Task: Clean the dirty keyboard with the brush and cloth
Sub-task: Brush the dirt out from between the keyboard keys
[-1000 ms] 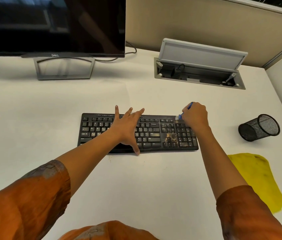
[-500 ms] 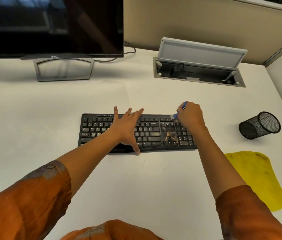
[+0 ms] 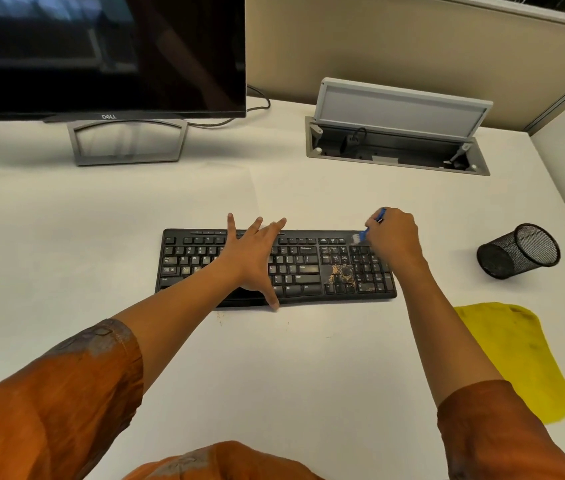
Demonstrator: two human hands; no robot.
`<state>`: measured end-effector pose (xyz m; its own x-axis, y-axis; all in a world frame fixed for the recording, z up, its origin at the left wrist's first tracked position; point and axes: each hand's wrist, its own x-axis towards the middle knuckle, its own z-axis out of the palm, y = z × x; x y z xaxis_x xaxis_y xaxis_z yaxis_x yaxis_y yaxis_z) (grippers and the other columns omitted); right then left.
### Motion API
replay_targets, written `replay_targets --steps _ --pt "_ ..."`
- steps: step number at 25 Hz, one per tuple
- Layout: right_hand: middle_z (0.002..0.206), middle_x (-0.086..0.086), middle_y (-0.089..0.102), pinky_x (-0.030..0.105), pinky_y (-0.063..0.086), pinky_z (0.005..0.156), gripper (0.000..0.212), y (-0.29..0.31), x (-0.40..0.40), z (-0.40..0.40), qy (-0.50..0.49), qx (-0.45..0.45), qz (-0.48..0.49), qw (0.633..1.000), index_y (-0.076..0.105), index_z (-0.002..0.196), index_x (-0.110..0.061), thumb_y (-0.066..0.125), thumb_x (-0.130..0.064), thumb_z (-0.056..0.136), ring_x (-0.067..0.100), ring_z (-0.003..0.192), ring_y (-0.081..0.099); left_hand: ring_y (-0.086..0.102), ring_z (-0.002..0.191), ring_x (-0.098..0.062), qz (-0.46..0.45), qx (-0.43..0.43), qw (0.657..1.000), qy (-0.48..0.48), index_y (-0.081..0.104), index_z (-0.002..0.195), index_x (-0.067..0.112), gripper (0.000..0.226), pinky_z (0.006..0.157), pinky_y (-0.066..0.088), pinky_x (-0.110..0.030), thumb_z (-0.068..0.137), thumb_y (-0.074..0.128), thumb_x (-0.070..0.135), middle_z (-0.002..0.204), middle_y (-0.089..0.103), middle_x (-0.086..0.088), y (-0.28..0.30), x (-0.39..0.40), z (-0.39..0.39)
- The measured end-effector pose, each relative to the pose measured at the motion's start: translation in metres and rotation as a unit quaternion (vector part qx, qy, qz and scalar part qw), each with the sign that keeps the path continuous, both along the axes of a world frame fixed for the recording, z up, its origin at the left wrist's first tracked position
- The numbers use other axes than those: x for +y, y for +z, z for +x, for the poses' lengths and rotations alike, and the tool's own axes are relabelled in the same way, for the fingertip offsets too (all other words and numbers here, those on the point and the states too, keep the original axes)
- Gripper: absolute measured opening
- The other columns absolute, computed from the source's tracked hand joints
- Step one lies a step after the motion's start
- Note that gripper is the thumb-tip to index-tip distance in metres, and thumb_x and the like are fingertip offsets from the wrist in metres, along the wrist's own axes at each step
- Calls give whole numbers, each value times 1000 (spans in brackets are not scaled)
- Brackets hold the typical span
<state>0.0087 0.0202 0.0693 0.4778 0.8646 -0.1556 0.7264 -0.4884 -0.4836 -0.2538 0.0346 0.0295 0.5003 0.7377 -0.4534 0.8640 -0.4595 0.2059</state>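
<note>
Currently, scene: person seated at a white desk (image 3: 309,358), both arms reaching forward, orange sleeves.
Keyboard: black keyboard (image 3: 302,268) lying flat mid-desk, long side toward the person; brownish crumb-like dirt patch (image 3: 341,273) around the arrow keys and the numpad's left edge.
Left hand: left hand (image 3: 253,258) flat on the middle keys, fingers straight and spread, fingertips over the top edge, thumb reaching down to the front edge; presses, holds nothing.
Right hand: right hand (image 3: 393,237) over the numpad's upper right, fingers curled round the brush handle.
Brush: small blue brush (image 3: 373,226) with white bristles, tilted, handle end sticking up past the knuckles; bristles at the keyboard's top row just above the numpad; contact with the keys cannot tell.
Cloth: yellow cloth (image 3: 516,358) flat on the desk, right of the right forearm, well apart from the keyboard, untouched.
Pen cup: black mesh pen cup (image 3: 518,251) tipped on its side, right of the keyboard, above the cloth.
Monitor: dark monitor (image 3: 101,53) on a grey stand, back left.
Cable box: grey cable box (image 3: 397,140) sunk into the desk, lid raised, back right.
</note>
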Motion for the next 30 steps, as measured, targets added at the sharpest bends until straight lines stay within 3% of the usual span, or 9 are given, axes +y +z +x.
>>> replay_targets --steps 5,10,15,17,22,24,27,29,30 --pt "89 9 72 34 56 72 19 -8 -3 -9 32 72 42 996 70 95 -8 55 -18 99 24 80 69 -13 158 -25 1 -1 1000 -3 -21 160 25 165 109 -26 -70 47 85 81 173 -3 2 -1 1 1" --pt "93 12 68 26 40 61 20 -11 -10 9 -26 2 15 1000 70 100 -4 54 -16 99 23 77 59 -12 158 -24 -3 2 1000 3 -19 161 25 164 111 -24 -70 46 85 80 173 -2 3 -1 0 1" --pt "94 10 73 37 59 78 18 -11 -5 4 21 93 28 995 71 99 -10 56 -20 99 25 84 71 -12 158 -24 -9 -4 1000 6 -18 161 25 163 112 -24 -70 47 86 79 173 -3 3 0 0 1" --pt "93 12 72 38 59 75 20 -14 -4 9 22 63 0 998 70 98 -6 55 -19 99 26 82 70 -12 158 -23 -10 -4 1000 8 -18 161 25 163 112 -24 -70 48 86 79 173 -2 2 1 -1 1" --pt "82 9 62 26 38 56 27 -7 -3 30 -39 -37 2 999 69 97 1 50 -18 101 23 72 57 -13 158 -24 -11 -7 1000 10 -17 161 25 163 112 -24 -70 47 87 78 173 -2 3 1 0 0" --pt "83 5 68 20 41 51 23 -7 2 24 -3 23 14 1000 71 97 -4 53 -18 100 19 72 63 -13 158 -23 -11 -6 1000 7 -17 161 25 163 112 -24 -70 47 87 78 173 -3 3 1 0 0" --pt "80 4 71 13 54 59 15 -9 2 15 24 136 25 990 71 97 -8 58 -16 99 8 65 69 -13 158 -23 -9 -2 1000 6 -18 161 25 163 113 -23 -70 47 86 78 173 -3 4 0 -1 0" --pt "89 10 72 27 59 67 12 -11 3 23 8 99 12 995 72 95 -10 60 -14 97 18 76 71 -13 158 -23 -12 -2 1000 8 -17 161 25 163 113 -23 -70 48 87 78 173 -3 4 0 0 0" --pt "95 11 72 30 56 63 13 -12 3 30 -9 63 -1 998 72 96 -10 60 -13 96 23 81 69 -13 158 -23 -13 -3 1000 10 -17 161 25 163 113 -22 -70 47 87 78 173 -3 3 0 0 0"
